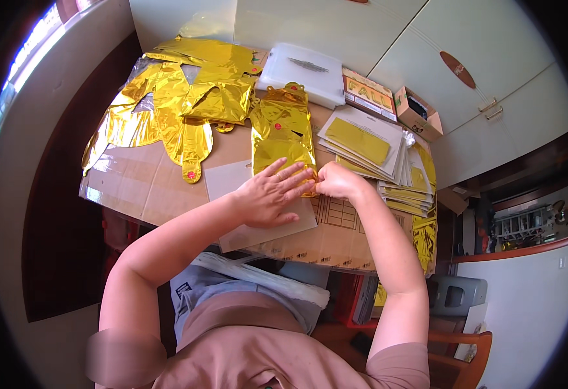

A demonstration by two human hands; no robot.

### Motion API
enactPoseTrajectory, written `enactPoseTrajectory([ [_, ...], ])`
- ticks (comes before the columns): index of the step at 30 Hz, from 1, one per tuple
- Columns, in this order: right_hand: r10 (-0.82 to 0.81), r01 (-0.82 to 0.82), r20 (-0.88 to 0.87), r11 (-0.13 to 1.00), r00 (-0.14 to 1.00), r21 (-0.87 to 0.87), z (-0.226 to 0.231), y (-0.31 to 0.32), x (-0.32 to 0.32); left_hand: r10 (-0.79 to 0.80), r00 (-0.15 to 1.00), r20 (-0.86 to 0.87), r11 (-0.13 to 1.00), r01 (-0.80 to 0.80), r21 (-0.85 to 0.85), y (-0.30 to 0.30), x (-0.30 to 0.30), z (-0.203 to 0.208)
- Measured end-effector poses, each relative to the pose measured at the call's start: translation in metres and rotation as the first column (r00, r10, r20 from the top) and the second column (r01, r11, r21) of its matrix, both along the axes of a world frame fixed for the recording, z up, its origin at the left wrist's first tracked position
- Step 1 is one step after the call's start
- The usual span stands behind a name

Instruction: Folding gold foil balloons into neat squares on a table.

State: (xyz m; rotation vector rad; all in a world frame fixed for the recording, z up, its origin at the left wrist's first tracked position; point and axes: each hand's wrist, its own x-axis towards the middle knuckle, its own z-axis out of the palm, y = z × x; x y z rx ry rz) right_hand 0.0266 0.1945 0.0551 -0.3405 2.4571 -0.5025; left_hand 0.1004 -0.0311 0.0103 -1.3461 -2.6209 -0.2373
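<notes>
A flat gold foil balloon (pixel 283 139) lies lengthwise in front of me, with small red round stickers on it. Its near end rests over a pale sheet (pixel 251 238) on the cardboard. My left hand (pixel 272 194) is spread palm down, its fingers pressing on the near end of the foil. At the right edge of that same end, my right hand (pixel 337 180) is closed, with curled fingers gripping the foil; the fingertips are partly hidden. More flat gold foil balloons (pixel 177 94) lie overlapping at the far left.
Stacked pale packets with gold foil (pixel 362 139) stand to the right on the cardboard-covered table (pixel 125 178). Behind are a white plastic box (pixel 302 68), a printed carton (pixel 369 94) and a small open cardboard box (pixel 419 113). A wooden chair (pixel 482 353) is at lower right.
</notes>
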Motion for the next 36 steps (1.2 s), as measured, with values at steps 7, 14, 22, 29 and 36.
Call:
enactPoseTrajectory([
  [7,-0.039,0.039,0.006,0.999,0.999,-0.006,0.003,-0.002,0.004,-0.03,0.997,0.07,0.999,0.032,-0.028,-0.008,0.001,-0.01],
  [14,-0.009,0.007,-0.021,0.998,1.0,-0.065,-0.008,0.008,0.0,-0.071,0.995,0.067,0.997,0.072,-0.012,-0.01,-0.005,-0.014],
  [22,-0.085,0.1,0.119,0.988,0.989,-0.121,-0.007,0.012,-0.003,-0.063,0.995,0.077,0.996,0.068,-0.054,-0.008,-0.004,-0.009],
  [29,-0.07,0.065,-0.034,0.992,0.997,-0.109,-0.007,0.02,0.01,-0.065,0.995,0.075,0.996,0.069,-0.054,-0.007,-0.004,-0.011],
  [36,-0.114,0.103,-0.142,0.991,0.983,-0.083,-0.008,0.025,0.023,-0.052,0.996,0.078,0.996,0.058,-0.067,-0.007,-0.003,-0.01],
])
